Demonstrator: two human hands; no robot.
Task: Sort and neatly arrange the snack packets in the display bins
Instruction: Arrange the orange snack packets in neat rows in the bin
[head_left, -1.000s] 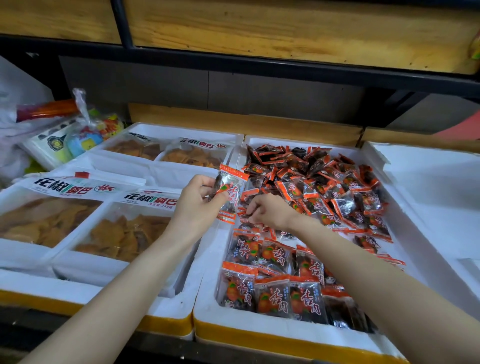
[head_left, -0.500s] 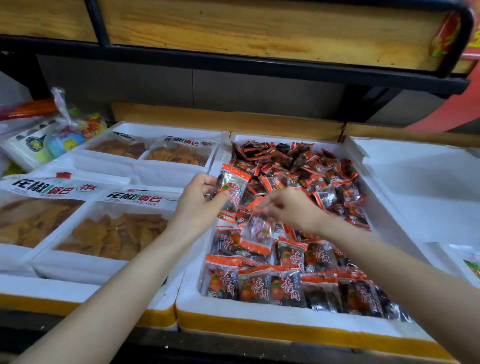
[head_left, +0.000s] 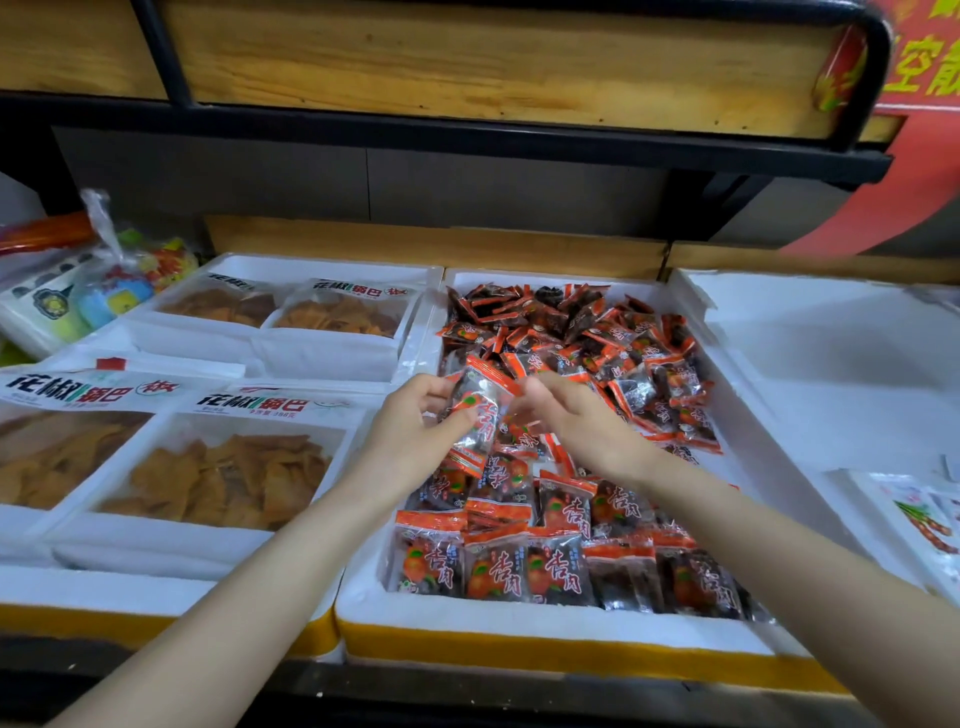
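A white foam bin (head_left: 519, 621) in the middle holds several small orange-and-clear snack packets (head_left: 613, 343), heaped loosely at the back and laid in neat rows (head_left: 498, 566) at the front. My left hand (head_left: 410, 431) grips a small stack of these packets (head_left: 480, 415) upright above the bin's left side. My right hand (head_left: 576, 415) is right beside the stack, its fingers curled against the packets' right edge; blur hides whether it pinches one.
Left foam bins hold large bags of flat orange crisps (head_left: 218, 467). A white foam bin (head_left: 841, 395) on the right has a few white packets (head_left: 919, 514) at its near corner. A bagged bundle of colourful items (head_left: 104, 296) lies far left. A wooden shelf (head_left: 467, 57) hangs overhead.
My right hand lifted from the heap with a packet and came up against the stack in my left hand. The view shifted right.
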